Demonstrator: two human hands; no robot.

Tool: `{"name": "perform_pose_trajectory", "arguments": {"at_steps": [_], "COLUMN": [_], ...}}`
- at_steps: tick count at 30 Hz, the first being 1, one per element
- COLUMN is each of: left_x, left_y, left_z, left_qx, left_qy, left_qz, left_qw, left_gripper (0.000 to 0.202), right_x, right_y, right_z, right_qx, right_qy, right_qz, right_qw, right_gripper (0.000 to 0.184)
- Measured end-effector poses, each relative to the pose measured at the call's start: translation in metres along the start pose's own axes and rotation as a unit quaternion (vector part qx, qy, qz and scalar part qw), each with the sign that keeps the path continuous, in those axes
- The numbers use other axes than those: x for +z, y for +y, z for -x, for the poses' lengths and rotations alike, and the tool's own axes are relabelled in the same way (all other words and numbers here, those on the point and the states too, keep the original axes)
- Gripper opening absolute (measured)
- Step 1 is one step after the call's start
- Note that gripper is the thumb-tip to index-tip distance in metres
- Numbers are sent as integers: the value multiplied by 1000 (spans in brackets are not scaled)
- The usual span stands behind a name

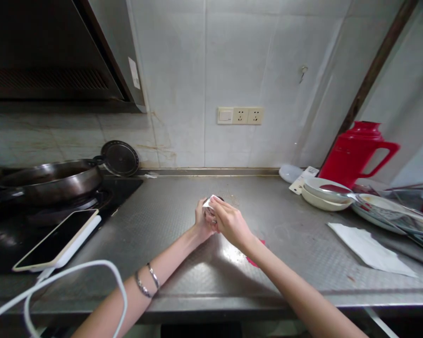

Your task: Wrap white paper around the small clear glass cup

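Observation:
Over the middle of the steel counter, my two hands meet. My left hand point(202, 220) is closed round a small, dark-rimmed round object point(221, 199), mostly covered by fingers, so its kind cannot be made out. Pressed against the top of that object is a white tissue point(207, 203), pinched in the fingers of my right hand point(231, 220). A red piece of something thin point(253, 261) lies on the counter, partly behind my right forearm.
At left, a pan point(56, 180) sits on the stove beside a phone point(58, 239) with a white cable point(91, 264). On the right are a red thermos jug point(354, 155), stacked bowls point(326, 199), plates point(377, 218) and a folded white napkin point(372, 251). A range hood point(56, 56) overhangs the left.

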State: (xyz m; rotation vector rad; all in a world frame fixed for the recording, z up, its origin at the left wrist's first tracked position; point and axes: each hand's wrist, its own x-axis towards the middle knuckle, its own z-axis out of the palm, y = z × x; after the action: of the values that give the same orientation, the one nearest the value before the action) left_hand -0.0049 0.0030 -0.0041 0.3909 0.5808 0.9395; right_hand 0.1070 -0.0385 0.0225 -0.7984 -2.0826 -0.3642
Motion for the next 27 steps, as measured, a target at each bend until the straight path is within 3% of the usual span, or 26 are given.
{"name": "perform_pose_trajectory", "arguments": {"at_steps": [5, 8, 11, 13, 17, 19, 22, 24, 27], "left_x": [-2, -3, -2, 0, 7, 10, 11, 11, 11], "left_y": [0, 0, 2, 4, 2, -1, -7, -9, -11], "left_z": [1, 2, 3, 6, 11, 13, 13, 12, 12], "left_qx": [102, 124, 80, 28, -42, -62, -59, -36, -24], "left_qy": [-46, -72, -64, -60, -71, -69, -86, -108, -101], "left_qz": [-26, -41, -82, -119, -159, -163, -162, -152, -130], "left_qw": [993, 989, 991, 991, 984, 982, 981, 982, 986], "left_gripper": [39, 41, 44, 52, 66, 66, 62, 58, 51], "right_x": [-2, -8, -19, -28, -40, -39, -33, -30, -29], "right_y": [-12, -15, -14, -8, 11, 20, 26, 25, 20], "right_z": [3, 10, 13, 12, 3, 0, 0, 3, 8], "right_qx": [-5, -10, 15, 70, 173, 134, 11, -46, -72], "right_qy": [35, 26, 5, 8, 131, 142, 34, -37, -64], "right_qz": [-47, -81, -129, -160, -124, -85, -44, -23, 3], "right_qw": [998, 996, 992, 985, 968, 977, 998, 998, 995], "right_gripper": [31, 30, 27, 23, 22, 24, 30, 32, 34]}}
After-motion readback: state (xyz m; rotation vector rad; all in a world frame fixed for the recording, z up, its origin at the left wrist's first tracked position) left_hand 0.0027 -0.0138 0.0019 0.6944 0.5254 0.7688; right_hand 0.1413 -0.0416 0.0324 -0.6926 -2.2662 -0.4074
